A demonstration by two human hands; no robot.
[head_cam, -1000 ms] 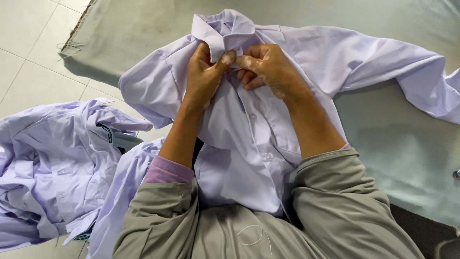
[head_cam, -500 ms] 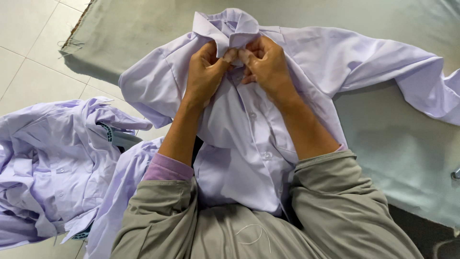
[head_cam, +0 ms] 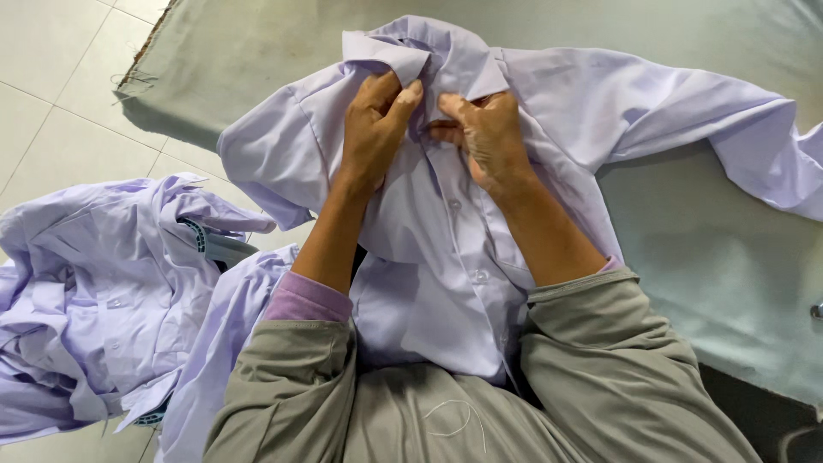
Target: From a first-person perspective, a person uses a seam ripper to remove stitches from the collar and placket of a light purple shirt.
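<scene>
A pale lilac shirt (head_cam: pixel 429 257) lies face up on a green-grey padded table (head_cam: pixel 703 249), collar away from me, sleeves spread to both sides. My left hand (head_cam: pixel 375 120) pinches the shirt front just under the collar (head_cam: pixel 403 51). My right hand (head_cam: pixel 484 133) grips the opposite edge of the front at the same height, knuckles almost touching the left hand. Small white buttons run down the placket below my hands.
A heap of more lilac shirts (head_cam: pixel 111 291) lies at my left, hanging over the white tiled floor (head_cam: pixel 60 94). The table's frayed corner (head_cam: pixel 141 73) is at the upper left. A dark edge runs along the table's near right side.
Both hands have stayed at the collar, shifting slightly upward and closer together on the shirt's front edges. The shirt has barely moved.
</scene>
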